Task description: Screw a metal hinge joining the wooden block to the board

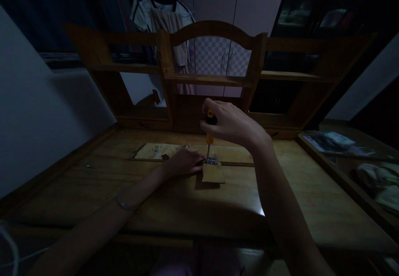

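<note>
- I see the right hand (pixel 232 122) with its fingers curled closed around the handle of the screwdriver (pixel 210 138).
- From those fingers the screwdriver runs downward, long axis nearly upright, tip pointing at the metal hinge (pixel 213 161).
- I have the left hand (pixel 183 162) nearer the tip, beside the hinge; I cannot tell its grip.
- The small board (pixel 213 173) sits just nearer me.

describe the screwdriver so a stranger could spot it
Find the wooden desk, then the right hand over it. The screwdriver stands nearly upright in that grip, tip at a metal fitting. Its yellow-and-black handle sets it apart from the fitting.
</note>
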Motion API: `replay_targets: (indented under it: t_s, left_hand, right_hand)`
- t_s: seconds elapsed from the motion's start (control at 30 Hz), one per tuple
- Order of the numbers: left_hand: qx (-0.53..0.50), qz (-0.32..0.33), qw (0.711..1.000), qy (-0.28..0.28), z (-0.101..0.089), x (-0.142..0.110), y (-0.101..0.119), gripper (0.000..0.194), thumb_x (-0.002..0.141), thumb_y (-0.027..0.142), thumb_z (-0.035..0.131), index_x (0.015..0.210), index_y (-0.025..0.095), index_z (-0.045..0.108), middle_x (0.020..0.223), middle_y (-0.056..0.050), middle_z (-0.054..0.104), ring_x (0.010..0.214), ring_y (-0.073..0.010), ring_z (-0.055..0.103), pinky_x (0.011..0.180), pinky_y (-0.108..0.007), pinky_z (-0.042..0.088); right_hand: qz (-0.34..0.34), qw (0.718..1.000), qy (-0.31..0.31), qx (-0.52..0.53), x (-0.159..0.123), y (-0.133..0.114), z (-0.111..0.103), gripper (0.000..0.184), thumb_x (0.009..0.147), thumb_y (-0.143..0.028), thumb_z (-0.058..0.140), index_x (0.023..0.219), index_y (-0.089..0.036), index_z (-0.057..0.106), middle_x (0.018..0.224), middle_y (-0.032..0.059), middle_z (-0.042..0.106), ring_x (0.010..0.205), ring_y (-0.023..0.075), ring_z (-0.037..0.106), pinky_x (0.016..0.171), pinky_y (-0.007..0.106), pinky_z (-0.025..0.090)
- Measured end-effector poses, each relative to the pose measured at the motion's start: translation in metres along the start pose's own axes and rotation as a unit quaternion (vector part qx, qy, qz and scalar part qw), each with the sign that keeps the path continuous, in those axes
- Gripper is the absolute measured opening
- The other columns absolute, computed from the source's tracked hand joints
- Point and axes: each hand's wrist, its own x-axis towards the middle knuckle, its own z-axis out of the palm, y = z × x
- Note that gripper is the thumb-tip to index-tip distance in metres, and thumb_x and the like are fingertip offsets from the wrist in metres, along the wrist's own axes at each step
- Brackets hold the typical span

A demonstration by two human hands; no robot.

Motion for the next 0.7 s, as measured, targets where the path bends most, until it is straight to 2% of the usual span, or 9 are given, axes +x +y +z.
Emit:
replay_targets:
  t_s: [0.13, 0.43, 0.7]
  left_hand:
    - [-0.009, 0.003, 1.000, -0.003, 0.0009, -0.0002, -0.0013, 0.034, 0.097, 0.044, 0.055, 0.122, 0.024, 0.063, 0.114, -0.005, 0.071, 0.088, -0.0199, 0.070, 0.076, -0.031, 0.046]
    - [-0.012, 0.007, 1.000, 0.001, 0.0003, -0.0006, -0.0009, 0.033, 0.096, 0.043, 0.055, 0.122, 0.023, 0.064, 0.111, -0.004, 0.071, 0.086, -0.0194, 0.070, 0.074, -0.032, 0.047]
    - [-0.015, 0.003, 1.000, -0.001, -0.0032, 0.0001, 0.0013, 0.031, 0.097, 0.041, 0.055, 0.121, 0.023, 0.064, 0.116, -0.005, 0.071, 0.089, -0.0193, 0.071, 0.076, -0.030, 0.047]
  right_hand:
    - [-0.011, 1.000, -0.006, 0.007, -0.0005, -0.0005, -0.0015, 0.024, 0.087, -0.034, 0.052, 0.106, -0.020, 0.054, 0.106, 0.0089, 0.065, 0.097, 0.0244, 0.060, 0.084, 0.035, 0.041]
    - [-0.005, 1.000, 0.001, -0.003, -0.0016, 0.0005, -0.0019, 0.021, 0.089, -0.031, 0.049, 0.106, -0.019, 0.053, 0.096, 0.0079, 0.067, 0.087, 0.0227, 0.061, 0.077, 0.033, 0.041]
    - [-0.014, 1.000, -0.003, -0.005, -0.0010, -0.0006, -0.0013, 0.027, 0.087, -0.035, 0.052, 0.110, -0.021, 0.054, 0.107, 0.0088, 0.066, 0.098, 0.0250, 0.060, 0.084, 0.035, 0.040]
